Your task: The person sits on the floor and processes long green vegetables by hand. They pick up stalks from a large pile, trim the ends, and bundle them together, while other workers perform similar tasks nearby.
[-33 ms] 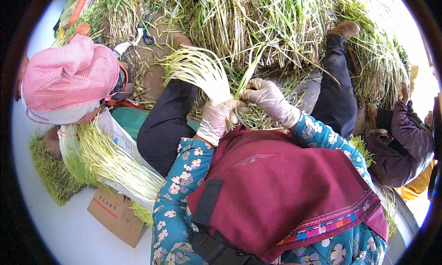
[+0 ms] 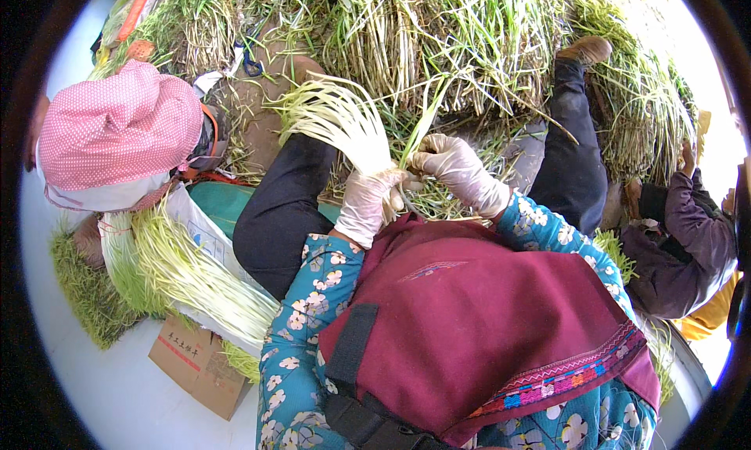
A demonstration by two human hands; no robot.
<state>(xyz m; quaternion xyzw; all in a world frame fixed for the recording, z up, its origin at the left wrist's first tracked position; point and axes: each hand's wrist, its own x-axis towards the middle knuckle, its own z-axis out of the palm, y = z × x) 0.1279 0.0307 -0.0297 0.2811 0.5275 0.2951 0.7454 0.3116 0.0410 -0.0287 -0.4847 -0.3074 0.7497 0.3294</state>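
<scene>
Just above centre, pale bundle: a fan of slender, white-to-yellow-green plant stalks (image 2: 348,129) springs from the white-gloved left hand (image 2: 374,200), arching toward eleven o'clock.
Left hand: curled closed around the gathered base of the fan, the stalks' lower ends bunched together at its fingers.
Right hand: the white-gloved right hand (image 2: 416,162) sits at two o'clock from the left one, very near it; its fingertips are drawn together, seemingly pinching a thin yellow-green leafy stalk (image 2: 427,121) that points toward one o'clock.
Handling: probably light, firm near the pale base, limp toward the tips; likely easily bruised or snapped, perhaps slippery if damp. The bunched base looks the best hold, with a gentle grip.
Twelve o'clock heap: a tall mass of green, straw-coloured stalks (image 2: 446,43) lies beyond both hands.
Eight o'clock batch: long, pale yellow-green stalks (image 2: 207,274) lie side by side, well apart from the left hand.
</scene>
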